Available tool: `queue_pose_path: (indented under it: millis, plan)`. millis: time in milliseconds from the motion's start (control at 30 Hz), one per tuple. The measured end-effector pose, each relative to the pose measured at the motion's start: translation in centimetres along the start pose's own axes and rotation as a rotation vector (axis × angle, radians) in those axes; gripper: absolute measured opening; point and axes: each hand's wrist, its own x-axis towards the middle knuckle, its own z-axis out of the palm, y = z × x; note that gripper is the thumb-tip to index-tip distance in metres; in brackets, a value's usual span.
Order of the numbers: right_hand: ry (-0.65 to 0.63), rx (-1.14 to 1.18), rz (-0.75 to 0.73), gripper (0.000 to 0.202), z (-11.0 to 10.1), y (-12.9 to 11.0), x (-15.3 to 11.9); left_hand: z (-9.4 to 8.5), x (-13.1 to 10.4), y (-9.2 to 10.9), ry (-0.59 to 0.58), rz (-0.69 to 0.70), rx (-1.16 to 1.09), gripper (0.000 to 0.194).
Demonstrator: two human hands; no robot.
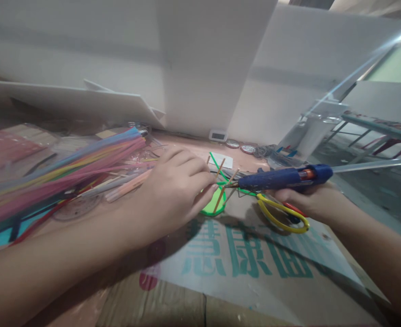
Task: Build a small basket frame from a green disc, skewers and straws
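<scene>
In my right hand [311,200] is a blue hot glue gun [271,179], with a clear glue stick [373,165] running out of its back. Its metal nozzle meets thin brown sticks [220,200] that lie across a green rounded craft piece [209,209] with a brighter green rim. My left hand [183,184] is closed at the edge of this piece, thumb and fingers pinching it; the fingertips are partly hidden. A green strip [215,161] rises behind the sticks. Scissors with a yellow handle loop [282,222] lie below the glue gun.
Bundled colourful pipe cleaners [67,170] lie at the left. A printed sheet [251,259] covers the near work surface. Along the back are a small white digital display [218,135] and round containers [248,148]. White panels [200,59] stand behind; a table [384,127] is farther right.
</scene>
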Motion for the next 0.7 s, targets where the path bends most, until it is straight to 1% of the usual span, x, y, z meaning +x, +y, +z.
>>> queue_pose_path:
  millis: [167, 300, 433, 700]
  plan:
    - [-0.016, -0.007, 0.026, 0.043, 0.0, -0.3, 0.1, 0.0, 0.1, 0.0, 0.003, 0.004, 0.003, 0.024]
    - [0.006, -0.003, 0.041, 0.04, -0.1, -0.7, 0.0, 0.0, 0.1, 0.0, 0.002, 0.003, 0.003, 0.025]
    - [-0.026, 0.024, 0.039, 0.038, -0.3, -1.1, 0.0, -0.1, 0.0, 0.1, 0.004, 0.009, 0.005, 0.024]
    - [0.008, 0.057, 0.05, 0.038, -0.3, -1.4, -0.2, -0.1, 0.1, 0.0, 0.005, 0.015, 0.01, 0.023]
